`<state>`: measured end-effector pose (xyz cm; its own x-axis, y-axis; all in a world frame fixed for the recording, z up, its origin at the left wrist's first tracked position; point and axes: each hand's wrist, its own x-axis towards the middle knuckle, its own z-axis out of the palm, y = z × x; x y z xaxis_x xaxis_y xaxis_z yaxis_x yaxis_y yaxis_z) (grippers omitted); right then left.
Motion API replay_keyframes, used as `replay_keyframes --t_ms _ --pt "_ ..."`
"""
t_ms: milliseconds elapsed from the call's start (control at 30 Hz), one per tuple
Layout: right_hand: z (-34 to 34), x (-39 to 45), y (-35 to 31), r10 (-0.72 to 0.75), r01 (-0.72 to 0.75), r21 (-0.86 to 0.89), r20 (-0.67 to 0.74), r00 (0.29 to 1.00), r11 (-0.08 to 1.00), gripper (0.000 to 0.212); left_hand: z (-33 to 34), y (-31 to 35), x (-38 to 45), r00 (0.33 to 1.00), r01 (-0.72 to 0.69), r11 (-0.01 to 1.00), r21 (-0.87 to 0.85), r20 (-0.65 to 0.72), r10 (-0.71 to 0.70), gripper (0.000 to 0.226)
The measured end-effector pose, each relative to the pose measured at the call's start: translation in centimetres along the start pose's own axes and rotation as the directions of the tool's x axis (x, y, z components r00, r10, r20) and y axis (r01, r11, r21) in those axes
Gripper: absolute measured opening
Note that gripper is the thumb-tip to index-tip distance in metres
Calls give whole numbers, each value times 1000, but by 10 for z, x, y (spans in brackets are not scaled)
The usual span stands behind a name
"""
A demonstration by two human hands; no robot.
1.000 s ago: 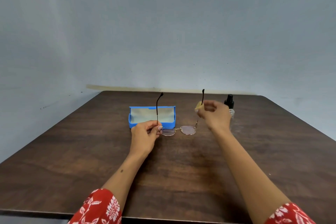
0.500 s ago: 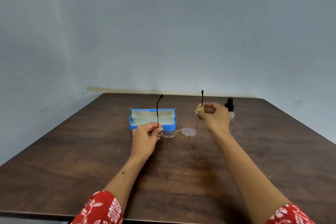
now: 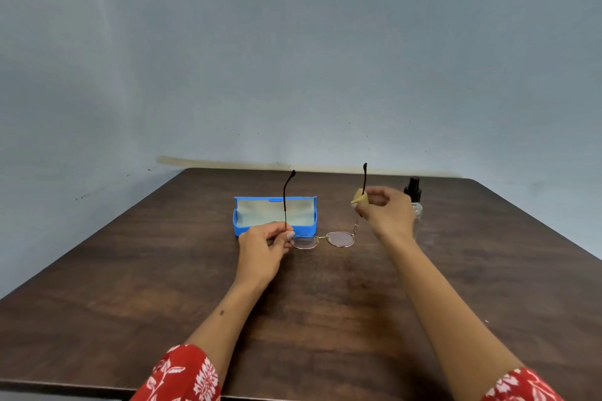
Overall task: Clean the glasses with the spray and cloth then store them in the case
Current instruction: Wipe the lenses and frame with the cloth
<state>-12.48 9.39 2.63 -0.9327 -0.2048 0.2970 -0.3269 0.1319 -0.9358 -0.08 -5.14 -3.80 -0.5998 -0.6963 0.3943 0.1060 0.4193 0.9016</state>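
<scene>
A dark wood-grain surface (image 3: 325, 319) fills the lower half of the view, set against a pale grey-blue wall (image 3: 293, 58). Two bare forearms reach over it from red floral sleeves (image 3: 182, 374). Toward the far middle lies the blue case (image 3: 242, 229), open, its pale lining facing the camera. The left hand (image 3: 265, 239) is just in front of the case, its grip closed in a pinch of thumb and fingertips on the glasses (image 3: 340, 239) at the left hinge, beside one lens. The glasses are held lenses down, low over or on the surface, which one I cannot tell, with both temple arms rising upright. The right hand (image 3: 386, 210) has its grip clamped around a small yellow cloth (image 3: 360, 196), folded over the right temple arm partway up, the dark tip showing above the fingers. Just behind the right hand stands the spray bottle (image 3: 413, 190), black-capped, its clear body mostly hidden by the hand.
</scene>
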Motion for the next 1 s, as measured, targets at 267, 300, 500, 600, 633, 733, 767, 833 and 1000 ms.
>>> replay_keyframes --t_ms 267,300,500,600,633,733,767,833,1000 --pt "-9 6 -46 -186 195 72 -123 975 978 15 0 -1 1 1000 -1 999 32 15 0 15" --pt "-10 5 -50 -195 205 76 -125 973 976 14 0 -1 1 1000 2 999 33 12 -2 15" --pt "-3 -24 -60 -479 527 45 -355 803 849 19 1 -2 1 1000 -4 999 46 7 4 12" --pt "16 -43 -51 -629 634 -71 -256 734 770 26 1 -3 2 1000 2 999 34 2 -2 10" --pt "24 -47 -45 -607 607 -61 -168 777 793 26 1 -4 2 1000 4 1000 27 1 -4 10" --pt "47 -57 -26 -397 397 19 86 914 918 17 1 -3 2 1000 10 1000 2 -7 -10 10" --pt "53 -60 -19 -336 337 22 140 931 941 17 1 -3 1 1000 0 1000 1 -4 0 10" --pt "65 -63 -8 -238 240 16 209 948 971 22 -1 -4 1 999 -45 998 36 22 44 17" --pt "73 -60 -11 -152 145 50 206 967 988 21 -3 -2 1 997 -64 997 50 55 61 24"
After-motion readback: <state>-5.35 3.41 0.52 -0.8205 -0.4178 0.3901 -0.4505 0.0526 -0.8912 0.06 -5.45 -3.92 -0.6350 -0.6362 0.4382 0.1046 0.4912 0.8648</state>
